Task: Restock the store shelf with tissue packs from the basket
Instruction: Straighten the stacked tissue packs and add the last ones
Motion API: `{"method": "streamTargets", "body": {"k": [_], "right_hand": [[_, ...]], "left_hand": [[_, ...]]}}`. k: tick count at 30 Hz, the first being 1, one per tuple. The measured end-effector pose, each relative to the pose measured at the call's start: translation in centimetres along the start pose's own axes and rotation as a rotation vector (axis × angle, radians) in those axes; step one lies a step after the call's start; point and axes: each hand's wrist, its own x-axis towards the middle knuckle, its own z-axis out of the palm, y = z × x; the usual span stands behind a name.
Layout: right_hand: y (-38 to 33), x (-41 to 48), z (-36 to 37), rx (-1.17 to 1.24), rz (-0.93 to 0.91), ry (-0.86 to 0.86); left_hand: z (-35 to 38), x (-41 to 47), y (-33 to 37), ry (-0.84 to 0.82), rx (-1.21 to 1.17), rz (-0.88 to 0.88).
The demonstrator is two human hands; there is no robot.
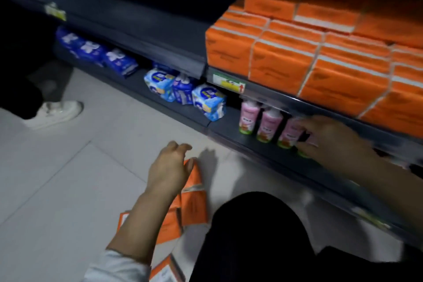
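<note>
I see the dark shelf (160, 36) carrying a tall stack of orange tissue packs (320, 57) at upper right. More loose packs (193, 206) lie on the floor (68, 178), right under my left hand (169, 167), whose fingers are loosely spread and grip nothing. My right hand (332, 142) reaches the pink bottles (267, 123) on the bottom ledge (251, 151). Blur hides whether it pinches one.

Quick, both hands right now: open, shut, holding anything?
Left hand: open, fingers relaxed above the orange tissue packs on the floor.
Right hand: at the pink bottles, blurred; grip cannot be told.
</note>
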Motion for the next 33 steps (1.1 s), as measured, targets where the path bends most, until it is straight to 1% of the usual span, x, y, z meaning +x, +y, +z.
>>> {"method": "streamTargets", "body": {"k": [3, 5, 7, 14, 17, 20, 24, 26, 28, 30, 33], "right_hand": [[-0.3, 2.1, 1.0, 0.033, -0.049, -0.035], [-0.8, 3.1, 1.7, 0.039, -0.084, -0.057], [-1.5, 4.2, 2.7, 0.007, -0.103, -0.096], [-5.0, 6.7, 7.1, -0.166, -0.326, -0.221], [-5.6, 6.4, 8.8, -0.260, -0.425, -0.248], [-5.2, 6.2, 10.5, -0.305, -0.448, -0.280], [-4.8, 8.0, 13.5, -0.260, -0.362, -0.413], [-5.4, 9.1, 15.8, -0.176, -0.262, -0.461], [-6.4, 10.0, 18.8, 0.026, -0.107, -0.459], [-7.5, 10.8, 22.0, 0.252, 0.092, -0.457], [-8.6, 11.1, 26.7, 0.450, 0.307, -0.464]], "left_hand": [[1.9, -0.7, -3.0, -0.108, 0.050, -0.150], [3.2, -1.3, -4.4, -0.174, 0.075, -0.218], [4.1, -2.2, -5.4, -0.192, 0.076, -0.267], [5.3, -4.6, -8.4, -0.134, 0.077, -0.290], [5.6, -5.4, -10.3, -0.175, 0.107, -0.300], [6.5, -5.5, -12.2, -0.280, 0.157, -0.310], [8.5, -5.2, -14.5, -0.385, 0.133, -0.342], [9.7, -5.0, -15.6, -0.412, 0.109, -0.352], [11.1, -4.8, -16.5, -0.430, 0.056, -0.371], [12.3, -4.3, -17.1, -0.413, 0.011, -0.381], [13.9, -2.9, -17.3, -0.395, -0.032, -0.372]]}}
